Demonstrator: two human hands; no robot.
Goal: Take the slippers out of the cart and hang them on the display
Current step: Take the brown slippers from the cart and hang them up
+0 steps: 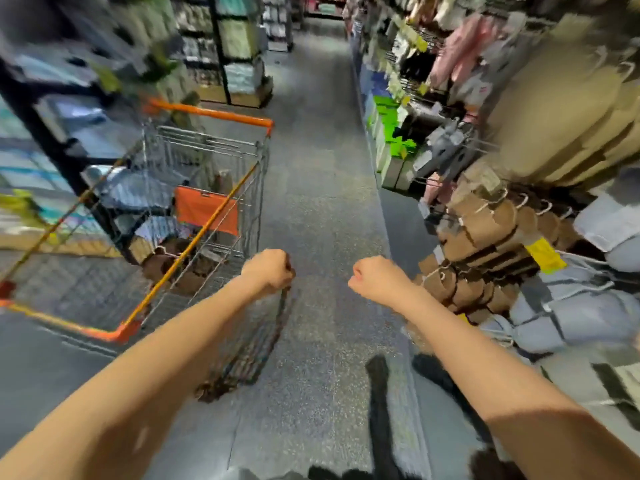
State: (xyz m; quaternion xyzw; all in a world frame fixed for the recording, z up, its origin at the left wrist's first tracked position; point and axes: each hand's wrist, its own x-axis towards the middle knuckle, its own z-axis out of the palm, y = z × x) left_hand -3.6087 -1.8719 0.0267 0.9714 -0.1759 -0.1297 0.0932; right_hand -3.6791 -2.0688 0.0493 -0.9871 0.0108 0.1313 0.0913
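Note:
My left hand (pixel 269 271) is closed on a pair of brown slippers (pixel 246 355) that hangs below it, blurred by motion, over the aisle floor. My right hand (pixel 375 280) is a closed fist with nothing visible in it, just left of the display. A wire cart (pixel 194 216) with orange trim stands at the left; more brown slippers (pixel 173 268) lie in its bottom. The display (pixel 491 237) on the right carries rows of brown slippers on white hangers.
Grey and white slippers (pixel 581 306) hang lower on the right display. Shelving (pixel 69 133) lines the left side behind the cart. The speckled aisle floor (pixel 322 188) runs ahead between cart and display. My dark shoes (pixel 379 368) show below.

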